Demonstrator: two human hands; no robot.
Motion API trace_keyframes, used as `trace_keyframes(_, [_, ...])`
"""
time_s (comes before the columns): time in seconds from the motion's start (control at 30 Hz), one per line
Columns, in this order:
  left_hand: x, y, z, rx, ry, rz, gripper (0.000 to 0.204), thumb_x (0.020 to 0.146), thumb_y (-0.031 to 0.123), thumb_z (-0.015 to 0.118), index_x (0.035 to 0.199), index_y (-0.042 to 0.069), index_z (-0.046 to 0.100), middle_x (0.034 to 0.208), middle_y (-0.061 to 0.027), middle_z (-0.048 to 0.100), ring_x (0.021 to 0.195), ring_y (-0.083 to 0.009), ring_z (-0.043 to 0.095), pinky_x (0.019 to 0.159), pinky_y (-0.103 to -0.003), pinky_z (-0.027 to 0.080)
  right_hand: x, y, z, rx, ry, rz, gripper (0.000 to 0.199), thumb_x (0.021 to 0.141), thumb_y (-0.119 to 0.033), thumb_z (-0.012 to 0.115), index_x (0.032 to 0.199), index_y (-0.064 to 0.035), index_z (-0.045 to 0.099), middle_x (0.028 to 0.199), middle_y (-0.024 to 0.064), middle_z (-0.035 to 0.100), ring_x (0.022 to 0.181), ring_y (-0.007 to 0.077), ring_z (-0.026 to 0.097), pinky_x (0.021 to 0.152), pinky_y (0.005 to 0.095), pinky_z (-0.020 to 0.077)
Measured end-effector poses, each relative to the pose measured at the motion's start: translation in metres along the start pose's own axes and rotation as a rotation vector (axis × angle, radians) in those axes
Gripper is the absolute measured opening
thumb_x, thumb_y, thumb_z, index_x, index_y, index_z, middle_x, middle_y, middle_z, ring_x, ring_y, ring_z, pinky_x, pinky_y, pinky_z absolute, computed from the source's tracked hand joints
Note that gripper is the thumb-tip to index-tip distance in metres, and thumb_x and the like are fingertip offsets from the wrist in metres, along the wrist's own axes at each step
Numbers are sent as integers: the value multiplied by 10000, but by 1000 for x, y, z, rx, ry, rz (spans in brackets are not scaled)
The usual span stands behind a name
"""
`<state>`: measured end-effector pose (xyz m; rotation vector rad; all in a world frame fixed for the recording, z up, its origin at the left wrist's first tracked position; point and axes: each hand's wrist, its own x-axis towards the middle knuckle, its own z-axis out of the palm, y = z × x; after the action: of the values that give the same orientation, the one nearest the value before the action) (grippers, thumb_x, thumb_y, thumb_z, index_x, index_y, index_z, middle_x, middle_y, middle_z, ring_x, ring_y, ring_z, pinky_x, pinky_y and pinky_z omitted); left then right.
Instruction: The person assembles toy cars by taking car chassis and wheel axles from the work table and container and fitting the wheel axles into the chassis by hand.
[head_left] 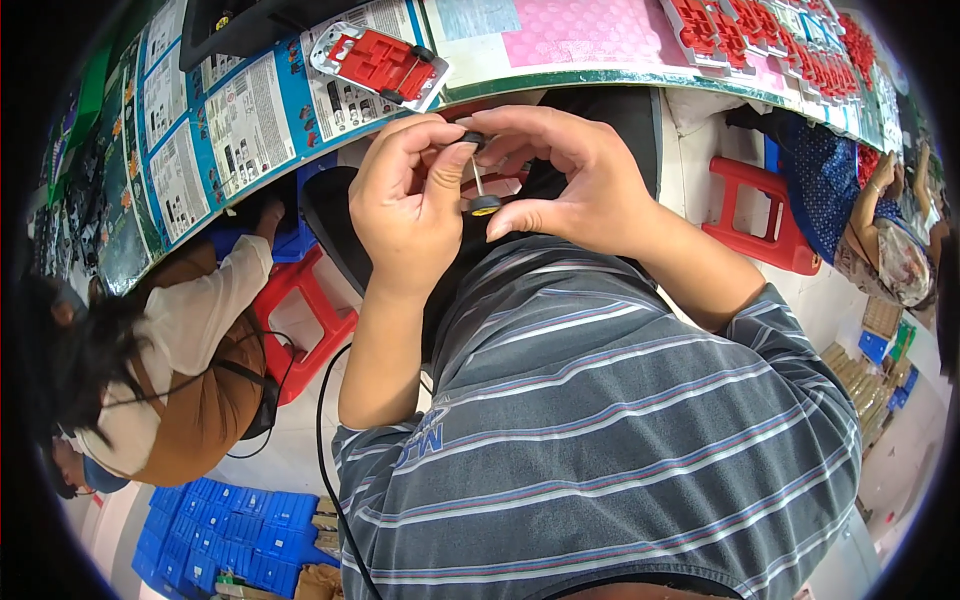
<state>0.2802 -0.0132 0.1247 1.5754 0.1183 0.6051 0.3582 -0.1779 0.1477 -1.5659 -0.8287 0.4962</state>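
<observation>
Blue-and-white printed cards [215,130] line the bench's left edge beside a red-toy blister pack [380,62].

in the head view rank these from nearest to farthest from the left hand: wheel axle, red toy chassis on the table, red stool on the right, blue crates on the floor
1. Wheel axle: pinched in the left hand, shared with the right hand.
2. Red toy chassis: on the table just above.
3. Red stool: across to the right.
4. Blue crates: floor, bottom left.

Toy assembly workshop: long workbench [600,78], rows of red toy chassis [800,50], seated co-workers.
</observation>
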Motion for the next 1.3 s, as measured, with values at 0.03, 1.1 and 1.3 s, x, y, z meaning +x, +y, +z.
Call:
trace_keyframes(0.03, [-1,0,0,90,10,55,140,862,-11,745,963,-57,660,970,-81,644,780,-96,624,681,-212,520,-1,2,1,9,25,-34,711,675,-239,904,1285,-32,602,1054,104,672,949,172,672,792,298,593])
trace_keyframes(1.1, [75,-21,-48,228,279,-524,459,892,231,751,1117,-138,596,886,-159,720,554,-117,633,463,-222,438,61,28,35,-90,268,160,677,786,-189,847,1279,31,438,1057,203,641,923,214,690,752,316,579])
trace_keyframes(1.3, [56,-25,-62,-326,70,-586,327,898,145,700,1156,-33,607,889,-39,671,691,-79,574,587,-225,434,50,26,21,-61,187,168,638,785,-51,831,1279,12,432,1085,138,619,941,166,669,776,301,586])
